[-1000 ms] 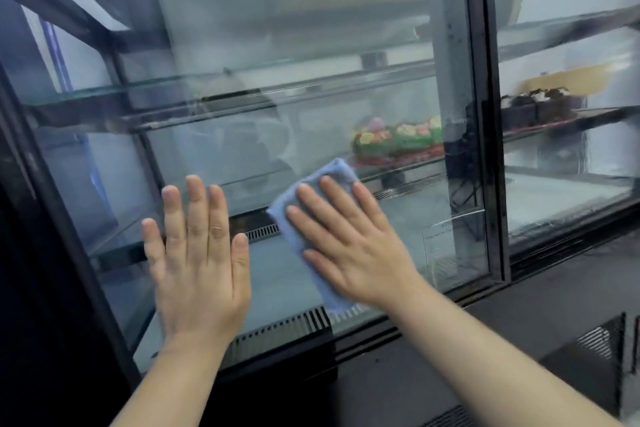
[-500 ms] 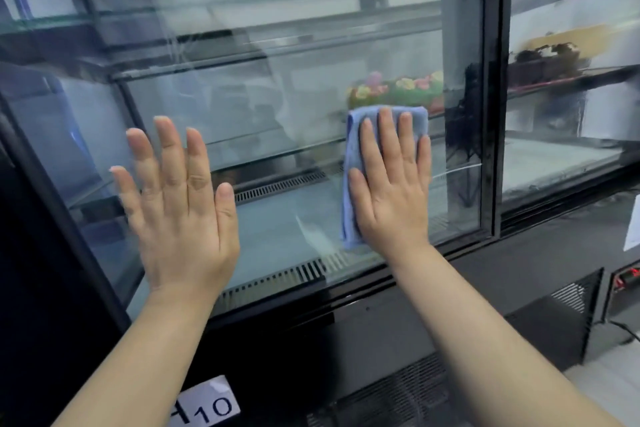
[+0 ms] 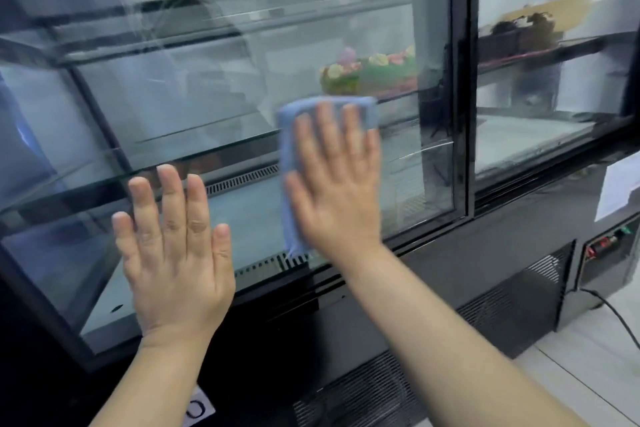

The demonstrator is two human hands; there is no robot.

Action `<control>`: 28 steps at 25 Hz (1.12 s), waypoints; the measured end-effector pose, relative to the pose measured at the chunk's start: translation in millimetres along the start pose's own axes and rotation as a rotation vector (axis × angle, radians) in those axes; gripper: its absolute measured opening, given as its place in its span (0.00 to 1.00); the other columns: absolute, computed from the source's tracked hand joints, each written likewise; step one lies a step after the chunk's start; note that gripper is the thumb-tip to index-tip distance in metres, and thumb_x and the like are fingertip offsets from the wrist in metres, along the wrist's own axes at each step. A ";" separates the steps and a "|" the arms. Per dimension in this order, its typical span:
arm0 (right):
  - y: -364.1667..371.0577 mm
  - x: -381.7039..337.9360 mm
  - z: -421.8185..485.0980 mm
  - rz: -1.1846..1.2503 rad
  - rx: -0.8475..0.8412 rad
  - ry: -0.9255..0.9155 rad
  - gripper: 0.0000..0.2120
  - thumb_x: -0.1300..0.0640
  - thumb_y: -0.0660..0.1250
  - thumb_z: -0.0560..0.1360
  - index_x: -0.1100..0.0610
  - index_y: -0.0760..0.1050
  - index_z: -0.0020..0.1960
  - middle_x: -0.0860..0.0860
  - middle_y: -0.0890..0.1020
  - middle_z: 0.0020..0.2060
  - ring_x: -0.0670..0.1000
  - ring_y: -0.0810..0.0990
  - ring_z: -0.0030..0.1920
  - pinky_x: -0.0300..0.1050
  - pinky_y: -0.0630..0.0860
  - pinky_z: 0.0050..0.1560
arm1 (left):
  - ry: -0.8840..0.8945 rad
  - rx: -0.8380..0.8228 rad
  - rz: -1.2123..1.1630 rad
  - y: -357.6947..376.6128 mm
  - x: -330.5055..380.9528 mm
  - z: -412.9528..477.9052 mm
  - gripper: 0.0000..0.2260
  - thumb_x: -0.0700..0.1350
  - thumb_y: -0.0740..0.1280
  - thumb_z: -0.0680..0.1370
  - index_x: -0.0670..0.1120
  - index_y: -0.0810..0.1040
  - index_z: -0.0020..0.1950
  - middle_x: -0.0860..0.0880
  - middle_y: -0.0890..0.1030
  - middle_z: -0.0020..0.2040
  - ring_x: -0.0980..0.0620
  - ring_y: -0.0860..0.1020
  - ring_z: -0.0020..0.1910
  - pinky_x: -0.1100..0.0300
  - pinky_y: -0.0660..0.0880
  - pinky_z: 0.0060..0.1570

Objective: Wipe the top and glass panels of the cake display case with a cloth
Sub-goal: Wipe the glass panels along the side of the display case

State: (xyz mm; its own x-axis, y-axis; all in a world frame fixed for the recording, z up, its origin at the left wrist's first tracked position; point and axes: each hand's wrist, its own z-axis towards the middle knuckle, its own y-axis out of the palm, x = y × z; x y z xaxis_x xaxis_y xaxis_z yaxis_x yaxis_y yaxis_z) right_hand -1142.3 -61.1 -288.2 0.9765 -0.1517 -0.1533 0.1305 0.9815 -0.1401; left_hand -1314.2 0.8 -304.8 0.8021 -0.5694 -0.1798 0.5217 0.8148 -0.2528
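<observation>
Two big panes are making up the front of this cake display case (image 3: 450, 274), and the left glass panel (image 3: 214, 104) is the one getting wiped right now. I'm guessing it's behaving like any big pane: rigid, slick and breakable. So flat, even pressure is looking smarter than leaning in hard, and there's nothing to grab anyway. It's looking hazy and streaky, with a flower-topped cake (image 3: 370, 74) showing through. The left hand (image 3: 176, 253) seems to be bracing flat on the lower glass, fingers (image 3: 173, 198) straight and holding nothing. The right hand (image 3: 336, 191) is pressing the cloth (image 3: 289, 149) onto the pane just below the cake's shelf, fingers straight and spread, not curling round it. That cloth is looking light, soft and floppy, pale blue and folded, so I'm thinking palming it flat is the way to go.
</observation>
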 end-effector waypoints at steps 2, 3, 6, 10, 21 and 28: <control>-3.5 11.0 -31.9 -0.024 -0.078 -0.351 0.25 0.46 0.54 0.80 0.52 0.59 0.75 0.52 0.61 0.74 0.57 0.55 0.75 0.58 0.53 0.74 | 0.001 0.023 -0.075 0.2 1.3 2.2 0.25 0.49 0.50 0.82 0.46 0.48 0.77 0.51 0.42 0.78 0.49 0.41 0.76 0.49 0.41 0.74; -8.3 43.0 -41.0 -0.074 -0.113 -0.446 0.25 0.46 0.53 0.80 0.51 0.56 0.76 0.51 0.57 0.75 0.55 0.53 0.76 0.56 0.52 0.74 | -0.023 0.037 -0.131 -2.0 1.4 4.7 0.25 0.48 0.51 0.81 0.46 0.50 0.77 0.49 0.46 0.78 0.48 0.45 0.77 0.45 0.45 0.74; -21.5 129.8 -19.7 -0.092 -0.064 0.005 0.24 0.45 0.42 0.82 0.47 0.43 0.77 0.51 0.49 0.77 0.50 0.44 0.77 0.55 0.43 0.74 | -0.014 0.069 -0.301 -9.8 8.3 21.0 0.22 0.45 0.53 0.79 0.37 0.61 0.71 0.36 0.64 0.71 0.34 0.62 0.70 0.32 0.62 0.64; -14.9 91.5 14.7 -0.035 0.010 0.157 0.26 0.46 0.41 0.82 0.56 0.46 0.76 0.53 0.50 0.76 0.54 0.49 0.76 0.58 0.46 0.75 | 0.046 0.155 -0.215 -9.3 58.6 88.2 0.23 0.48 0.52 0.81 0.45 0.56 0.75 0.45 0.57 0.75 0.42 0.52 0.74 0.44 0.48 0.73; -24.3 95.7 50.5 -0.090 -0.059 -0.353 0.26 0.48 0.51 0.80 0.55 0.54 0.75 0.53 0.58 0.75 0.55 0.53 0.76 0.57 0.50 0.74 | 0.142 0.053 -0.074 5.3 77.1 118.3 0.25 0.50 0.49 0.81 0.44 0.51 0.77 0.45 0.49 0.78 0.47 0.43 0.76 0.50 0.41 0.74; -22.5 61.3 128.9 -0.012 0.092 -0.033 0.26 0.47 0.50 0.80 0.54 0.54 0.76 0.54 0.57 0.76 0.55 0.51 0.76 0.58 0.50 0.74 | 0.109 0.232 -0.218 -18.6 60.2 163.3 0.20 0.50 0.52 0.79 0.46 0.67 0.69 0.45 0.70 0.65 0.43 0.65 0.65 0.42 0.60 0.63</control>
State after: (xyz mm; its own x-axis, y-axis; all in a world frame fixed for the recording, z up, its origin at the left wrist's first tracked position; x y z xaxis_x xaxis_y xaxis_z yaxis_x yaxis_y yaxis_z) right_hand -1063.2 -77.4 -168.4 0.9797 -0.1610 -0.1193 0.1558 0.9864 -0.0515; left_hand -1228.2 -30.9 -155.7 0.6353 -0.7309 -0.2494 0.7398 0.6686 -0.0752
